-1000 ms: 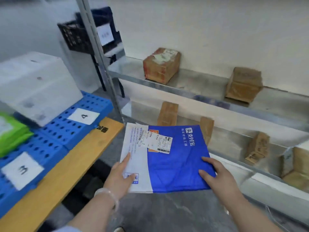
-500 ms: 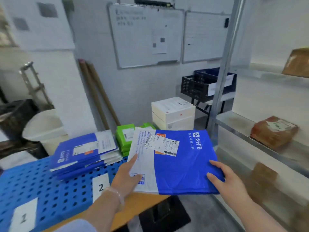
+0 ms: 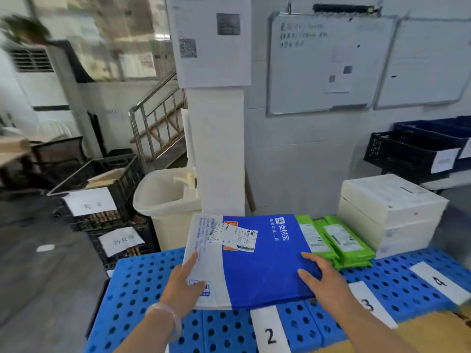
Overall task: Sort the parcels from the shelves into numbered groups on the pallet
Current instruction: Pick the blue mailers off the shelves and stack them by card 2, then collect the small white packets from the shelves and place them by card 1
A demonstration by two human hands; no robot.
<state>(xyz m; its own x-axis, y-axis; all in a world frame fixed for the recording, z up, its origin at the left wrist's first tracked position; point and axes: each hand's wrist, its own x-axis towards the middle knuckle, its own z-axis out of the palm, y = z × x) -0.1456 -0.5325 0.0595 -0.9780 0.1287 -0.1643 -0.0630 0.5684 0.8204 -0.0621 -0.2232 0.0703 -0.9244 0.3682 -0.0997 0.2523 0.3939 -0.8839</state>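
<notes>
The left hand (image 3: 182, 286) and right hand (image 3: 328, 284) grip the side edges of a blue-and-white parcel (image 3: 262, 271) over the blue perforated pallet (image 3: 142, 301), behind its paper label 2 (image 3: 270, 332). Further right on the pallet lie green parcels (image 3: 344, 243) and white boxes (image 3: 390, 212). Beyond the pallet, whiteboards (image 3: 326, 64) hang on the wall.

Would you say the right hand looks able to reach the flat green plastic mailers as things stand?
Probably yes, once freed: the right hand holds the blue-and-white plastic mailer, and the green mailers lie just beside it, nothing between.

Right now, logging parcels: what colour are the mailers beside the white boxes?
The mailers are green, white-labelled; head view.
</notes>
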